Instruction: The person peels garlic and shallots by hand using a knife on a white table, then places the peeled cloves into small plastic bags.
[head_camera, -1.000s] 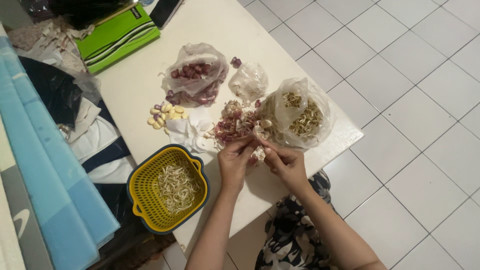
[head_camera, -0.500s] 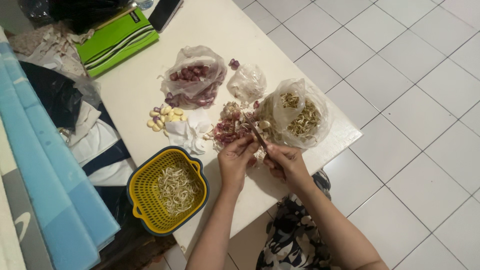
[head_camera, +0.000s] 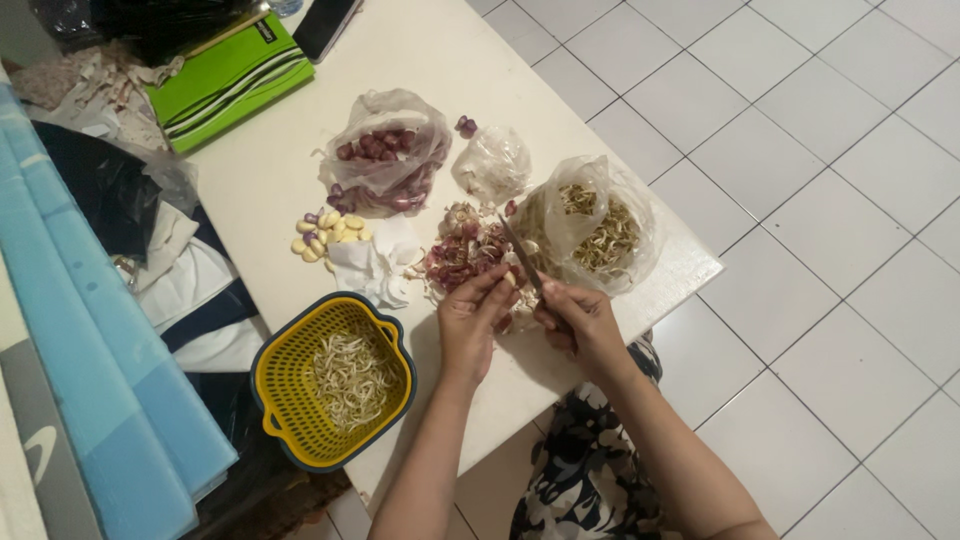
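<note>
Basket (head_camera: 290, 400) left of hands, bags (head_camera: 385, 150) behind, on table (head_camera: 260, 180).

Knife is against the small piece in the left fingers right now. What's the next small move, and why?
Probably draw the knife in the right hand gently along the small piece pinched by the left hand, lifting its skin. The blade tip sits at the left fingertips, over the pile of peels, so scraps would drop there. What the piece is, is too small to tell.

Yellow basket (head_camera: 275, 375) of bean sprouts on counter (head_camera: 440, 60) edge; green folder (head_camera: 225, 85) far corner; peeled garlic cloves (head_camera: 325, 235) midway.
</note>
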